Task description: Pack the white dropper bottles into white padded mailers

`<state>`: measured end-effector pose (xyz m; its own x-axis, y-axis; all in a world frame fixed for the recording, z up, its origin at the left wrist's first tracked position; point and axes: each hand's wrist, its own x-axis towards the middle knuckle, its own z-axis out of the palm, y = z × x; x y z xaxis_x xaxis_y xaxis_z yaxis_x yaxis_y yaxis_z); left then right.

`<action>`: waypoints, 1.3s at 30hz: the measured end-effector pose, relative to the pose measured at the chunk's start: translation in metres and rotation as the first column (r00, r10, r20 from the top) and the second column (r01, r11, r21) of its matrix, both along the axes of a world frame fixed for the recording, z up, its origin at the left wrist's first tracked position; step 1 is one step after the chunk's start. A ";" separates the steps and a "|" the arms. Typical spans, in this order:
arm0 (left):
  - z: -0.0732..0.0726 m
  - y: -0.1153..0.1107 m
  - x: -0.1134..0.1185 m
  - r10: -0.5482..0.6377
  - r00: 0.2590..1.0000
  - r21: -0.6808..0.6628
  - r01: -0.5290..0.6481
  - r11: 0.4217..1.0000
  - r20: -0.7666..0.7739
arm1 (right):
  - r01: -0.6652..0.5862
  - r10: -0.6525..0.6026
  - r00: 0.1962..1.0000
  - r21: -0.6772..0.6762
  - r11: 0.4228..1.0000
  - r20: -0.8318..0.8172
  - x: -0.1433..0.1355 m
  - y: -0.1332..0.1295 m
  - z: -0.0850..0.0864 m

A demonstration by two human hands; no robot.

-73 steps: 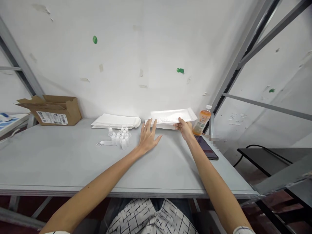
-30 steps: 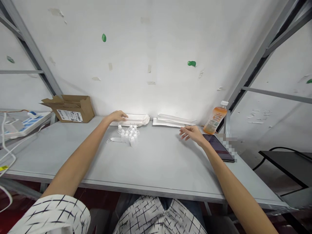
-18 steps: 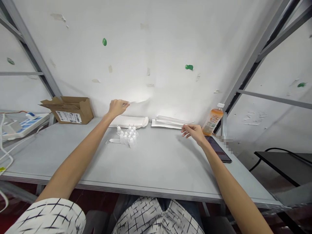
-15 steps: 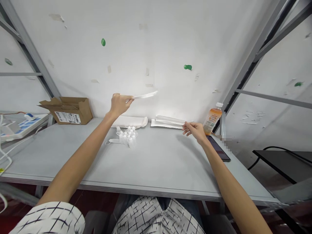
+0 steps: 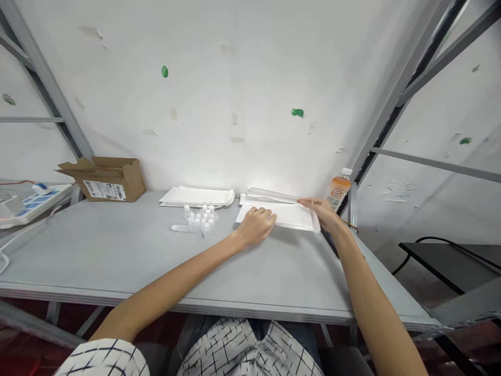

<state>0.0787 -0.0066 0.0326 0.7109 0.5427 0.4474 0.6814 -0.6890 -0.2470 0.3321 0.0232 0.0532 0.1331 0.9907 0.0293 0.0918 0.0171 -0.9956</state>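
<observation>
Left hand point(image 5: 257, 225), fingers curled together, is resting at the near white envelope point(image 5: 294, 215) above the table point(image 5: 270, 271); its hold is hidden. Right hand point(image 5: 320, 210) is touching the right end, pinch unclear. Squaring it is likely needing level handling.

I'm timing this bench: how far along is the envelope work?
Probably done: the right stack, lying behind the envelope in hand, which the left hand and right hand touch. Apparently left: the left stack and clustered bottles. Any contents can't be seen.
</observation>
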 end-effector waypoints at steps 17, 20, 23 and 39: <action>0.033 0.041 -0.128 0.085 0.890 0.030 -0.110 0.993 0.448 | -0.118 -0.139 0.724 0.321 0.940 0.676 -0.029 0.014 -0.038; 0.030 0.054 -0.161 0.214 0.812 -0.043 -0.227 0.973 0.542 | -0.172 -0.246 0.653 0.457 0.873 0.716 -0.061 0.008 -0.036; 0.022 0.064 -0.186 0.326 0.756 -0.153 -0.292 0.944 0.568 | -0.338 -0.080 0.706 0.434 0.835 0.704 -0.108 -0.005 -0.025; 0.000 0.064 -0.221 0.475 0.601 -0.370 -0.300 0.879 0.643 | -0.616 0.253 0.566 0.197 0.763 0.785 -0.243 -0.005 -0.001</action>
<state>-0.1423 0.0574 0.0326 -0.0668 0.8286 0.5559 0.7989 -0.2893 0.5273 0.0894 0.0179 0.0523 -0.5507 0.7720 0.3172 0.5877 0.6286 -0.5095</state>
